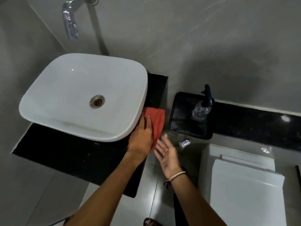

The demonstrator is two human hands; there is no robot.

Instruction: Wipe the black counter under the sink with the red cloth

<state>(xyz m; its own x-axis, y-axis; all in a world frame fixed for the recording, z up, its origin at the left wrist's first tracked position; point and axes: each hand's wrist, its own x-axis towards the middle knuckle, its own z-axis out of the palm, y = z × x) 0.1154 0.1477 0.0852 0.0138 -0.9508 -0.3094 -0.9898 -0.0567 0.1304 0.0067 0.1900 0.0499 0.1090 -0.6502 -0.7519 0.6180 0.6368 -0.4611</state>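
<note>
A white basin (78, 88) sits on a glossy black counter (65, 154). The red cloth (156, 119) lies on the counter's right end, beside the basin's right rim. My left hand (143, 136) presses flat on the cloth, its fingers partly tucked under the basin's edge. My right hand (166, 154) hovers just right of the counter over the floor, palm up, fingers spread, holding nothing. A bracelet circles the right wrist.
A chrome tap (70, 22) juts from the wall above the basin. A black tray (187, 118) with a clear pump bottle (202, 108) stands on a black ledge at right. A small bottle (184, 142) lies below it. A white toilet lid (244, 190) is at lower right.
</note>
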